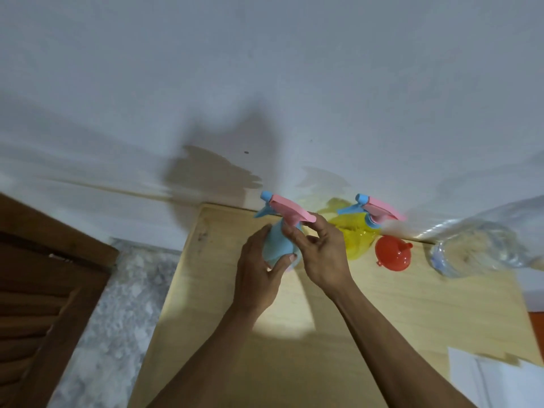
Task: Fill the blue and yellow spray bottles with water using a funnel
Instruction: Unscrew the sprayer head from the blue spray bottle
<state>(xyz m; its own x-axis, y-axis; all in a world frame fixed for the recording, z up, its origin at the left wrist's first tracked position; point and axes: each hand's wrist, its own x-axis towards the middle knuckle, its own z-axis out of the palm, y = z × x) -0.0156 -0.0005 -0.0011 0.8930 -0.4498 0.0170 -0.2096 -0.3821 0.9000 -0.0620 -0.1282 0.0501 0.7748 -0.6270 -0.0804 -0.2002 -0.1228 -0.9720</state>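
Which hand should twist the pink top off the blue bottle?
The right hand, probably. Its fingers already sit at the neck under the pink spray top of the blue bottle. The left hand wraps the bottle's body, so it is better placed to hold it steady.

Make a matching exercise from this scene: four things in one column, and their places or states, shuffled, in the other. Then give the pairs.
Things:
1. blue spray bottle
2. yellow spray bottle
3. red funnel
4. clear plastic bottle

Places or states:
A. lies on its side at the table's far right
B. held in both hands, spray head on
C. stands untouched by the wall, spray head on
D. lies on the table between the yellow and the clear bottle

Pairs: 1-B, 2-C, 3-D, 4-A
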